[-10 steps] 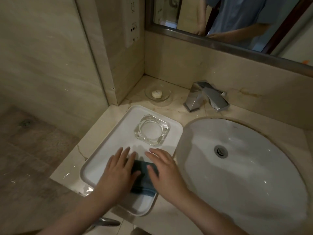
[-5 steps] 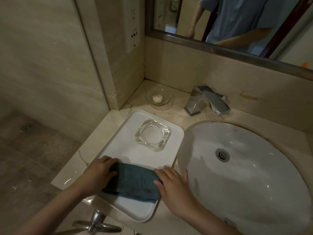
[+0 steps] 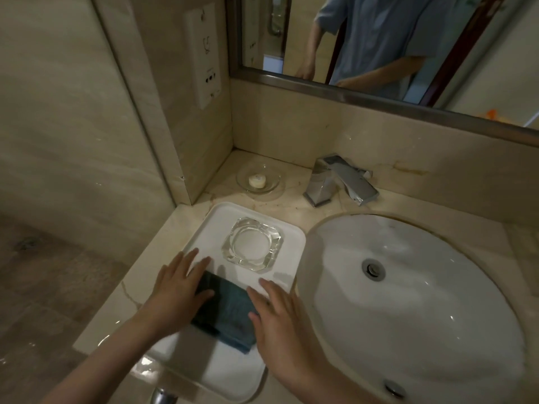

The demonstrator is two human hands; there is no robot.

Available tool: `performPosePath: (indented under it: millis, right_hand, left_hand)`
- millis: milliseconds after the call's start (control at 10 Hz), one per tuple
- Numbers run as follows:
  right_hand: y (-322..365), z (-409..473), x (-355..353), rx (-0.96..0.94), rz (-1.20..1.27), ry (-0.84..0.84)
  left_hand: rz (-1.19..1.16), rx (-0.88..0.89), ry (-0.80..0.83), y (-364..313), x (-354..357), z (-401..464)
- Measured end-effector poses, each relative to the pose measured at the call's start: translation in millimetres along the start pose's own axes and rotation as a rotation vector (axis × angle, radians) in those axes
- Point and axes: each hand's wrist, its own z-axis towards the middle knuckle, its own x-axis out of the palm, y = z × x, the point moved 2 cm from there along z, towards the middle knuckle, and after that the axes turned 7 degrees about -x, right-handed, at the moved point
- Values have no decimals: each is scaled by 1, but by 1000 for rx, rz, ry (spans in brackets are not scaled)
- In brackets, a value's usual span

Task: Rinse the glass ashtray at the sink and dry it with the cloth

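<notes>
Head view: marble counter [image 3: 291,205] holds white tray [image 3: 204,243], sink [image 3: 408,316].

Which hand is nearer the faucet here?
Right. The right hand lies flat on the cloth's sink-side edge, below the faucet. The left hand rests on the cloth's other side, farther away.

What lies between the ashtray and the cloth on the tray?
Nothing: the head view shows only bare white tray between the ashtray and the cloth.
</notes>
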Motion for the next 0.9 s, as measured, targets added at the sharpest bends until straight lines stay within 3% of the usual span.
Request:
performPosePath:
  millis: [100, 200, 500, 600, 700, 800, 900]
  right_hand:
    - [22, -8, 2, -50, -56, 35]
    - [26, -16, 13, -61, -84, 240]
    - [21, -17, 33, -71, -91, 290]
    - [19, -17, 30, -77, -84, 333]
    - [10, -13, 15, -64, 37, 342]
    - [-15, -8, 1, 11, 426, 217]
    - [-44, -6, -35, 234, 724, -14]
  left_hand:
    - [57, 12, -13, -4, 18, -3]
    - [120, -4, 43, -2, 34, -7]
    - [192, 7, 2, -4, 38, -15]
    - [174, -4, 66, -4, 41, -13]
    - [152, -73, 50, 6, 54, -4]
    - [5, -108, 40, 4, 46, 2]
    - [-95, -50, -78, -8, 23, 4]
